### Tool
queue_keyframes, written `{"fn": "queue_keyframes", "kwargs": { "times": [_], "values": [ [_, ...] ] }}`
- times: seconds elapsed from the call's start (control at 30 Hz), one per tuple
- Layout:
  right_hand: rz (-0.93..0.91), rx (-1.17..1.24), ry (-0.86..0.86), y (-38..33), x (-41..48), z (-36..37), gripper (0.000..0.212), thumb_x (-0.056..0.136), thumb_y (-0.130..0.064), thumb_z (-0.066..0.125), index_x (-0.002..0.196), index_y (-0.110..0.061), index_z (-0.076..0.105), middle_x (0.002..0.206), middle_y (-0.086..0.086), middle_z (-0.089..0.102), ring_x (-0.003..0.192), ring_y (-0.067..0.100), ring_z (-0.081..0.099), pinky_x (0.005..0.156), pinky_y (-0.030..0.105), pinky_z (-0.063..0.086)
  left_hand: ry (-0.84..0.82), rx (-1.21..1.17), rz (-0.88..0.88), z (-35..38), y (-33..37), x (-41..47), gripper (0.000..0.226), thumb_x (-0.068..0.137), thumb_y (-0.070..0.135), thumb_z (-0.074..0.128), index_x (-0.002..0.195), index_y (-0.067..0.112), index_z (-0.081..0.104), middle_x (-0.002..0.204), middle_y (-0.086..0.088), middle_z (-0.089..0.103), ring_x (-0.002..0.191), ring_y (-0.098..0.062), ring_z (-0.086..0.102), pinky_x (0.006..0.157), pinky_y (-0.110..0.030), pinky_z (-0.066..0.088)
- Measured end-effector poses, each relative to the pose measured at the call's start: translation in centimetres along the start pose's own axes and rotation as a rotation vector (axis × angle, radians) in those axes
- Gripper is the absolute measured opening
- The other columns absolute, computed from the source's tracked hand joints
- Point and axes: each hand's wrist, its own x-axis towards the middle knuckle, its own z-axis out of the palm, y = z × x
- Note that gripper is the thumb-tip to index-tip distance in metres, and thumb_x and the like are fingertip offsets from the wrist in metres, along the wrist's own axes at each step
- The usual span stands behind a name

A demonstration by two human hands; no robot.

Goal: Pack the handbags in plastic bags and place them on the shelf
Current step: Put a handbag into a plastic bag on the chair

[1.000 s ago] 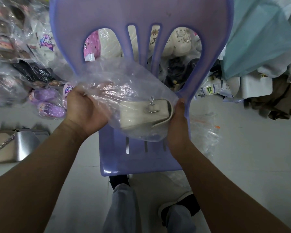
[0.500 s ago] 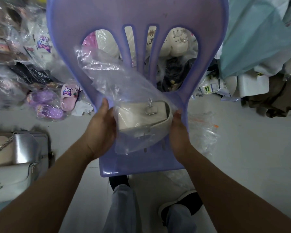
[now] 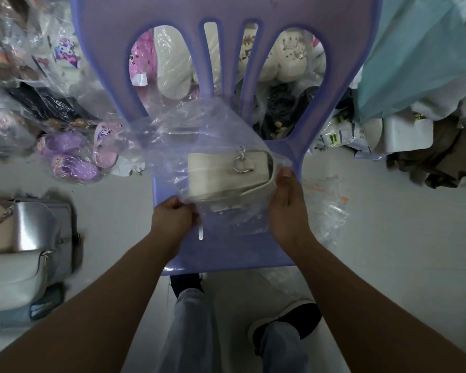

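Lower now, left hand [image 3: 172,219] pinches the plastic bag [image 3: 199,135] (cream handbag [image 3: 226,170] inside) over the chair [image 3: 226,254] seat; right hand [image 3: 288,208] grips it.

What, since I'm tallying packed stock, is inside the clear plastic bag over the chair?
The plastic bag holds one cream handbag with a metal ring. Whatever the handbag itself holds is covered.
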Motion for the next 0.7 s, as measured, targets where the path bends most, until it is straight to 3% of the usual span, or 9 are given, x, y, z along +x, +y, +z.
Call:
{"fn": "queue_keyframes", "kwargs": {
  "times": [0.07, 0.17, 0.23, 0.33, 0.47, 0.53, 0.6, 0.67, 0.7],
  "values": [
    [-0.001, -0.052, 0.010, 1.1, 0.2, -0.3, 0.040, 0.109, -0.032, 0.030, 0.106, -0.004, 0.059, 0.105, 0.017, 0.063, 0.103, 0.034, 0.060, 0.096, 0.055, 0.045, -0.009, -0.232, -0.062, -0.3, 1.6, 0.1, 0.022, 0.095, 0.020, 0.055, 0.076, 0.022, 0.066, 0.066, 0.001, 0.066, 0.061, -0.016, 0.059, 0.059, -0.024, 0.050],
    [0.067, -0.110, -0.021, 2.8, 0.3, -0.8, 0.031, 0.109, -0.020, 0.038, 0.119, 0.001, 0.059, 0.112, 0.026, 0.060, 0.109, 0.042, 0.058, 0.098, 0.054, 0.044, -0.169, -0.418, 0.034, -0.2, 2.9, -0.4, 0.034, 0.099, 0.046, 0.048, 0.078, 0.026, 0.066, 0.054, 0.013, 0.059, 0.046, -0.003, 0.053, 0.048, -0.018, 0.045],
    [0.095, -0.079, -0.027, 3.0, 0.0, -1.3, 0.033, 0.107, -0.021, 0.044, 0.135, -0.007, 0.056, 0.124, 0.022, 0.059, 0.117, 0.036, 0.058, 0.104, 0.050, 0.045, -0.231, -0.323, 0.090, 0.3, 2.1, -1.0, 0.036, 0.100, 0.039, 0.049, 0.076, 0.025, 0.073, 0.062, 0.008, 0.065, 0.053, -0.007, 0.059, 0.054, -0.020, 0.048],
    [0.130, 0.047, 0.122, 1.9, -0.1, -2.1, 0.027, 0.104, -0.026, 0.052, 0.130, -0.024, 0.058, 0.125, 0.009, 0.063, 0.112, 0.021, 0.060, 0.097, 0.033, 0.048, -0.124, -0.269, 0.059, 1.0, 0.9, -1.2, 0.026, 0.096, 0.000, 0.048, 0.083, 0.012, 0.067, 0.076, -0.008, 0.066, 0.076, -0.022, 0.058, 0.069, -0.034, 0.045],
    [0.005, 0.172, 0.044, -0.8, 0.3, -1.9, 0.045, 0.094, -0.054, 0.041, 0.124, -0.028, 0.061, 0.125, -0.005, 0.065, 0.117, 0.007, 0.059, 0.100, 0.023, 0.045, 0.008, 0.014, 0.137, 1.1, -0.2, -1.3, 0.035, 0.087, -0.013, 0.044, 0.061, 0.010, 0.051, 0.039, 0.012, 0.049, 0.042, -0.004, 0.046, 0.039, -0.016, 0.034],
    [-0.032, 0.135, -0.096, -1.0, 0.0, -0.9, 0.048, 0.101, -0.048, 0.035, 0.130, -0.021, 0.062, 0.128, -0.002, 0.066, 0.121, 0.010, 0.059, 0.106, 0.028, 0.045, 0.076, 0.005, 0.133, 1.0, 0.0, -1.4, 0.036, 0.087, -0.010, 0.045, 0.058, 0.011, 0.047, 0.036, 0.013, 0.043, 0.037, -0.003, 0.040, 0.035, -0.012, 0.030],
    [-0.046, 0.074, -0.113, -0.3, -0.4, -0.5, 0.045, 0.109, -0.038, 0.029, 0.136, -0.015, 0.058, 0.134, 0.003, 0.063, 0.127, 0.016, 0.057, 0.112, 0.039, 0.043, 0.046, -0.271, 0.043, 0.4, 1.0, -1.3, 0.020, 0.096, 0.010, 0.053, 0.078, 0.010, 0.061, 0.057, 0.005, 0.057, 0.055, -0.016, 0.050, 0.049, -0.016, 0.043],
    [0.008, 0.075, -0.071, 0.4, -0.3, -0.6, 0.044, 0.109, -0.032, 0.032, 0.143, -0.011, 0.052, 0.142, 0.008, 0.057, 0.133, 0.021, 0.052, 0.114, 0.046, 0.039, -0.126, -0.544, -0.068, -0.1, 1.6, -1.1, 0.034, 0.101, 0.049, 0.049, 0.101, 0.022, 0.069, 0.083, -0.004, 0.068, 0.074, -0.022, 0.062, 0.072, -0.031, 0.054],
    [0.043, 0.086, -0.051, 0.6, -0.3, -0.8, 0.044, 0.109, -0.032, 0.036, 0.145, -0.011, 0.050, 0.145, 0.008, 0.053, 0.136, 0.021, 0.049, 0.116, 0.047, 0.037, -0.219, -0.534, -0.076, -0.1, 1.6, -1.0, 0.037, 0.101, 0.052, 0.046, 0.103, 0.024, 0.069, 0.089, -0.007, 0.067, 0.078, -0.027, 0.061, 0.076, -0.033, 0.053]
  ]
}}
